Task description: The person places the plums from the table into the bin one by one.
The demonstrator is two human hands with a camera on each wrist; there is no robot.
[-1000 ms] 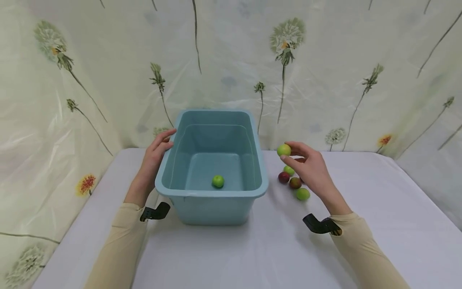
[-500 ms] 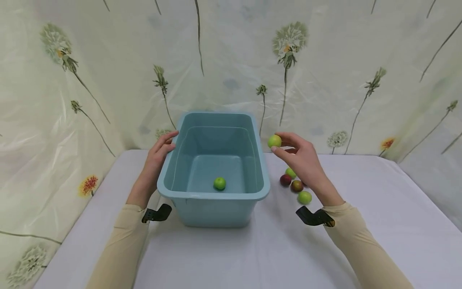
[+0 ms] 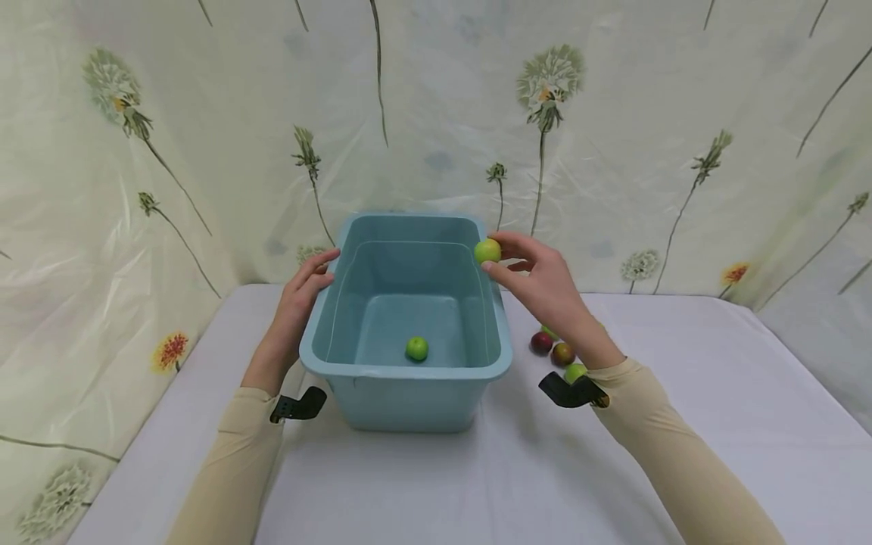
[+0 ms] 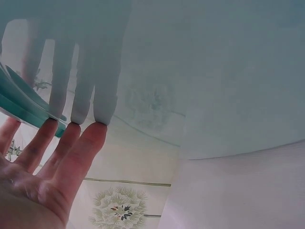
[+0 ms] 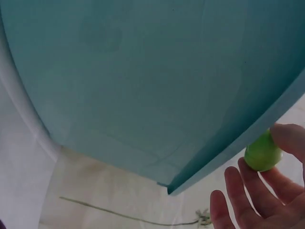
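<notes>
A pale blue plastic tub (image 3: 409,372) stands on the white-covered table. My left hand (image 3: 291,310) is at its left side; in the left wrist view the extended fingers (image 4: 93,136) touch the outer wall just below the rim. Between thumb and fingertips my right hand (image 3: 548,288) pinches a small green apple (image 3: 487,251), held up at the tub's right rim. The right wrist view shows this apple (image 5: 263,152) just outside the rim. Another small green apple (image 3: 417,348) lies on the tub floor, near the front.
Right of the tub, under my right wrist, several small fruits lie together: a dark red one (image 3: 541,343), a red-brown one (image 3: 562,354) and a green one (image 3: 575,372), partly covered. Behind the table (image 3: 681,363) hangs a flower-printed curtain (image 3: 422,91).
My right hand has carried the green apple leftward and up, from above the fruits on the table to the tub's right rim. The left hand stays at the tub's side.
</notes>
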